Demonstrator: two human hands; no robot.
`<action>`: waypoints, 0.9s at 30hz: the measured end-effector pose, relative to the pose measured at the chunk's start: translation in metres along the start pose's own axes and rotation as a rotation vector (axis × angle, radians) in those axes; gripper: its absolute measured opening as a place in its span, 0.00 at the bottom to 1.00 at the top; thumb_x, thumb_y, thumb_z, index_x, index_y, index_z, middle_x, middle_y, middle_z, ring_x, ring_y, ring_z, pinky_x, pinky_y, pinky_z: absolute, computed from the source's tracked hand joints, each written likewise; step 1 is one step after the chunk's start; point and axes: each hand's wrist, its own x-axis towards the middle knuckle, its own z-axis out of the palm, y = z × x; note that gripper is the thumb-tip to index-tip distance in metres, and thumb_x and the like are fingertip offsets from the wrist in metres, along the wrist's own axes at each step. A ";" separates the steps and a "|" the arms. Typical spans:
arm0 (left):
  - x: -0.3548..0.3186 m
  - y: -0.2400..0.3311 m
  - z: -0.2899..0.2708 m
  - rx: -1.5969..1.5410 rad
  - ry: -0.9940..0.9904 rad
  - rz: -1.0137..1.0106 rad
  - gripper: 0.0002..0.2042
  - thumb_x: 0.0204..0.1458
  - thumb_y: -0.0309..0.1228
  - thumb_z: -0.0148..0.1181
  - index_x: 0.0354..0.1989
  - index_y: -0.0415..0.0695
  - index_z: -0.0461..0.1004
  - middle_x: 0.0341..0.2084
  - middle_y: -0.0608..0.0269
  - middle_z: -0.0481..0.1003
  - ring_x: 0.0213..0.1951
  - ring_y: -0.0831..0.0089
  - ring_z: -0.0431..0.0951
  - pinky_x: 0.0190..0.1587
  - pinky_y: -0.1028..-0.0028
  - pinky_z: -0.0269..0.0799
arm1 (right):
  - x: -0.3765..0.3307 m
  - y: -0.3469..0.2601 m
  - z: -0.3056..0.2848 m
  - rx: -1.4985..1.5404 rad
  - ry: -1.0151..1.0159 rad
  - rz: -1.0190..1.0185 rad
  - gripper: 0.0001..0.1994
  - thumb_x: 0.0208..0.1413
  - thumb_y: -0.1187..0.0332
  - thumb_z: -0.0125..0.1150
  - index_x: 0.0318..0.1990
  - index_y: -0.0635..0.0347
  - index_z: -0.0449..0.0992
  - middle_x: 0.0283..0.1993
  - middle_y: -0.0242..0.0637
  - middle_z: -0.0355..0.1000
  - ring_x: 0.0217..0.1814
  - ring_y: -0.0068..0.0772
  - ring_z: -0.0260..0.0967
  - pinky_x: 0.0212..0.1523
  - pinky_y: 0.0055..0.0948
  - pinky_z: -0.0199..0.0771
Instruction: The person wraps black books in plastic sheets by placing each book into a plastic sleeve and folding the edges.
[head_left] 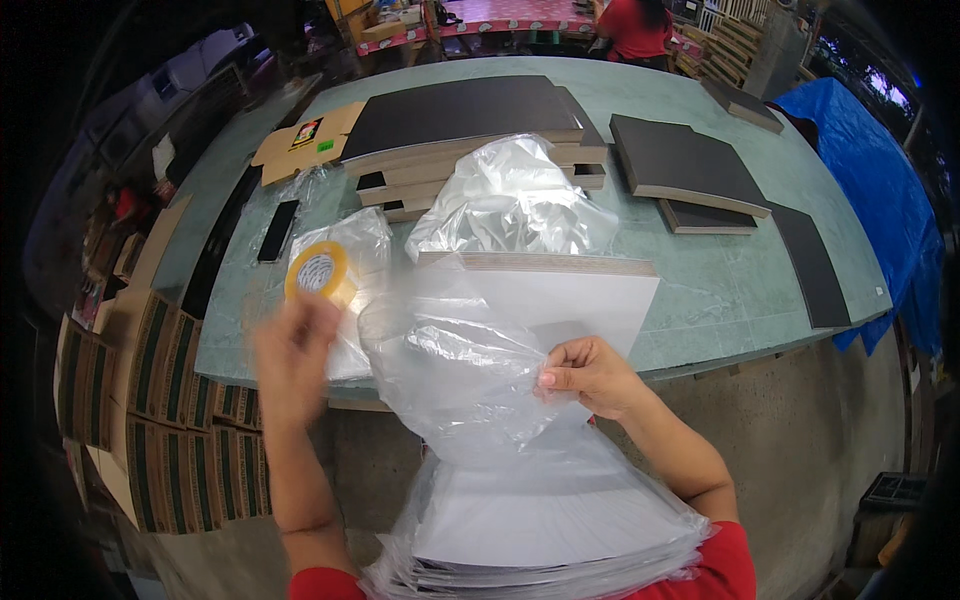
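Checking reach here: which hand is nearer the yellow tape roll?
Left. The left hand is raised and blurred just below the tape roll, nearly at it. The right hand pinches the clear plastic bag, well off to the right.

Tape roll (318,272) and crumpled plastic (510,200) crowd the near table (740,290).

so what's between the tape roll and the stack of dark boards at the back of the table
In the head view, crumpled clear plastic bags lie between the yellow tape roll and the stack of dark boards; part of the plastic rests against the stack's front edge.
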 end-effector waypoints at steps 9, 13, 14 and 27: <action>-0.032 -0.022 0.056 -0.486 -0.498 -0.159 0.07 0.39 0.30 0.58 0.21 0.42 0.68 0.14 0.72 0.66 0.17 0.81 0.65 0.21 0.82 0.61 | 0.002 0.015 0.010 0.401 -0.201 -0.100 0.06 0.48 0.68 0.56 0.26 0.60 0.69 0.26 0.31 0.68 0.28 0.21 0.65 0.31 0.21 0.64; -0.010 -0.058 -0.014 -0.218 0.412 -0.106 0.05 0.47 0.30 0.49 0.25 0.43 0.67 0.22 0.68 0.68 0.28 0.81 0.66 0.32 0.79 0.63 | -0.009 0.002 -0.010 0.359 -0.193 -0.147 0.05 0.48 0.69 0.56 0.27 0.60 0.69 0.27 0.32 0.66 0.31 0.21 0.63 0.34 0.22 0.63; -0.004 -0.037 -0.010 0.013 0.728 0.127 0.06 0.50 0.31 0.47 0.27 0.42 0.67 0.25 0.66 0.68 0.31 0.79 0.66 0.35 0.77 0.63 | -0.008 0.005 -0.009 0.275 -0.174 -0.157 0.05 0.47 0.70 0.56 0.27 0.60 0.69 0.28 0.33 0.66 0.32 0.22 0.63 0.35 0.23 0.62; -0.027 0.054 0.057 -0.036 -0.878 0.181 0.09 0.43 0.29 0.58 0.30 0.38 0.68 0.20 0.58 0.68 0.25 0.72 0.70 0.27 0.79 0.62 | -0.029 -0.048 0.015 0.094 0.057 -0.370 0.12 0.46 0.64 0.59 0.34 0.60 0.67 0.28 0.31 0.67 0.30 0.24 0.65 0.37 0.23 0.64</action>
